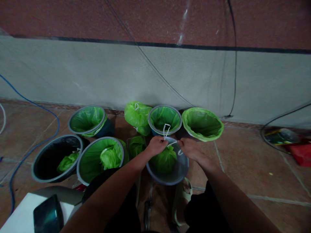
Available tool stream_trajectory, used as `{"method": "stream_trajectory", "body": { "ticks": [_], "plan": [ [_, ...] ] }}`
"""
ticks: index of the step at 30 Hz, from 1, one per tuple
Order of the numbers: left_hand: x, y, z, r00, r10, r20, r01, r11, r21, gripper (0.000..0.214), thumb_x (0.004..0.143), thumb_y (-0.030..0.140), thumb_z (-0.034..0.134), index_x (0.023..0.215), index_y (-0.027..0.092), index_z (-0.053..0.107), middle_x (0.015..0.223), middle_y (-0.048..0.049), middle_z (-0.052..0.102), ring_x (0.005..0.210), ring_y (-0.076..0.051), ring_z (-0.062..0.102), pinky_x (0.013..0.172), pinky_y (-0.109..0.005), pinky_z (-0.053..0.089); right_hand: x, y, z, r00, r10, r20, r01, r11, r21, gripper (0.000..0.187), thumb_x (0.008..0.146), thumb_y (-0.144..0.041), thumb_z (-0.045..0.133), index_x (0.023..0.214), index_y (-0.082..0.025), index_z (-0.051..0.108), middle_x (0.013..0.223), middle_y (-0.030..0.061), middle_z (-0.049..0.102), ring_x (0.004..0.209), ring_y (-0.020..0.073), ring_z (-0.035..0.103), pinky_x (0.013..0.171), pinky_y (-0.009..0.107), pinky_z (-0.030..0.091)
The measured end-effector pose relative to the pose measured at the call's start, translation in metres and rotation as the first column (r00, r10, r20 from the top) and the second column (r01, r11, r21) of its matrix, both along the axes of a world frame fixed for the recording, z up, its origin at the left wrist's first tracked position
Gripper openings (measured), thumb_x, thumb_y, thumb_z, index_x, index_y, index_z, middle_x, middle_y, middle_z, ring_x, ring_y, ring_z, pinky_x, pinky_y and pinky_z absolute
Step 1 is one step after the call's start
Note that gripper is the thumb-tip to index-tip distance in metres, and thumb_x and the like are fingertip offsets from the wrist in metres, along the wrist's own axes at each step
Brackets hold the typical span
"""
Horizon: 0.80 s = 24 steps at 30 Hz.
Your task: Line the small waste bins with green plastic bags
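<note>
A green plastic bag (166,160) sits gathered at its neck inside a grey bin (181,171) between my legs. White drawstrings (166,130) come up from the bag's top. My left hand (157,145) is closed on the drawstring, with a loop of it standing up above the fingers. At the bin's right side, my right hand (190,148) pinches another stretch of the same white cord. The cord runs between both hands over the bag, and one loose piece hangs below the right hand.
Behind stand a green-lined bin (164,132), another lined bin (203,138) and a tied green bag (137,114). Several bins (80,171) are on the left. A phone (48,214) lies on a white surface. Blue cable (58,124) crosses the floor; red material (301,153) lies right.
</note>
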State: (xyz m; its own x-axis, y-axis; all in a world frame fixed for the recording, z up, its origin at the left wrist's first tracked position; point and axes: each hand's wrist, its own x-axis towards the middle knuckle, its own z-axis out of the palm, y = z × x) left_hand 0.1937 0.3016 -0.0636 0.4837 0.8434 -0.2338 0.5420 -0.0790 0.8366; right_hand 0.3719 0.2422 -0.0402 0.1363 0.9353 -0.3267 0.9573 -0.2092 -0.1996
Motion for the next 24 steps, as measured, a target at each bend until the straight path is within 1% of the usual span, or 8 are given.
{"method": "stream_trajectory", "body": {
  "ticks": [2,5,7,9,13,17,20,24],
  "plan": [
    [0.002,-0.002,0.002,0.988,0.057,0.142,-0.028,0.98,-0.196,0.028,0.081,0.03,0.058,0.057,0.017,0.062,0.05,0.0016,0.055,0.049,-0.011,0.051,0.053,-0.023,0.037,-0.002,0.001,0.003,1.0,-0.003,0.005,0.003,1.0,0.016,0.037,0.099,-0.034,0.039,0.088,-0.015,0.068,0.09,0.0127,0.073,0.083,0.0198,0.066,0.071,0.029,0.041],
    [0.005,-0.006,0.005,0.924,0.187,0.334,-0.013,0.888,-0.459,0.033,0.083,0.038,0.058,0.058,0.016,0.056,0.061,-0.001,0.063,0.044,-0.007,0.049,0.046,-0.022,0.034,-0.004,0.001,0.008,0.999,-0.032,-0.01,0.032,0.999,0.033,0.039,0.1,-0.036,0.036,0.085,-0.017,0.067,0.087,0.0108,0.072,0.08,0.0183,0.065,0.069,0.028,0.039],
    [0.006,-0.009,0.005,0.885,0.246,0.396,0.005,0.845,-0.535,0.038,0.082,0.043,0.059,0.056,0.016,0.051,0.066,-0.0028,0.066,0.044,-0.006,0.05,0.045,-0.021,0.035,-0.004,0.001,0.009,0.997,-0.044,-0.057,0.047,0.997,0.057,0.036,0.099,-0.036,0.038,0.082,-0.018,0.065,0.083,0.0093,0.071,0.076,0.0176,0.064,0.067,0.028,0.038],
    [0.006,-0.009,0.004,0.862,0.283,0.419,-0.004,0.832,-0.554,0.04,0.081,0.046,0.062,0.057,0.016,0.051,0.062,-0.0009,0.062,0.045,-0.007,0.051,0.047,-0.021,0.037,-0.004,0.001,0.009,0.989,-0.046,-0.143,0.06,0.993,0.098,0.033,0.097,-0.034,0.04,0.077,-0.019,0.062,0.078,0.0068,0.069,0.071,0.0163,0.062,0.065,0.027,0.037],
    [0.006,-0.006,-0.003,0.843,0.256,0.473,0.003,0.877,-0.48,0.022,0.073,0.032,0.07,0.067,0.014,0.06,0.056,0.004,0.056,0.049,-0.007,0.051,0.054,-0.021,0.04,-0.005,-0.002,0.006,0.898,-0.002,-0.441,0.073,0.987,0.143,0.03,0.096,-0.035,0.041,0.073,-0.02,0.055,0.068,0.001,0.063,0.061,0.013,0.058,0.06,0.025,0.037],
    [0.007,-0.005,-0.013,0.86,0.096,0.501,0.079,0.945,-0.316,0.014,0.063,0.012,0.07,0.076,0.013,0.066,0.067,0.0029,0.064,0.062,-0.01,0.057,0.064,-0.022,0.044,-0.01,-0.006,0.006,0.761,0.111,-0.64,-0.016,0.988,0.152,0.032,0.095,-0.044,0.043,0.077,-0.02,0.056,0.061,-0.0027,0.057,0.056,0.012,0.054,0.057,0.024,0.037],
    [0.007,-0.007,-0.014,0.896,-0.078,0.437,0.173,0.968,-0.182,0.007,0.073,0.019,0.066,0.074,0.013,0.067,0.07,0.0011,0.066,0.068,-0.012,0.059,0.069,-0.023,0.045,-0.013,-0.006,0.01,0.706,0.13,-0.696,-0.029,0.987,0.156,0.037,0.093,-0.05,0.046,0.075,-0.02,0.057,0.061,-0.0026,0.055,0.058,0.0121,0.053,0.057,0.023,0.04],
    [0.004,-0.01,-0.011,0.924,-0.191,0.331,0.226,0.972,-0.069,0.02,0.086,0.031,0.056,0.084,0.015,0.068,0.073,0.0,0.066,0.066,-0.012,0.058,0.066,-0.022,0.045,-0.015,0.001,0.017,0.536,0.011,-0.844,0.188,0.973,0.132,0.046,0.094,-0.057,0.037,0.084,-0.019,0.062,0.076,0.0039,0.065,0.069,0.0157,0.06,0.065,0.027,0.048]
  ]
}}
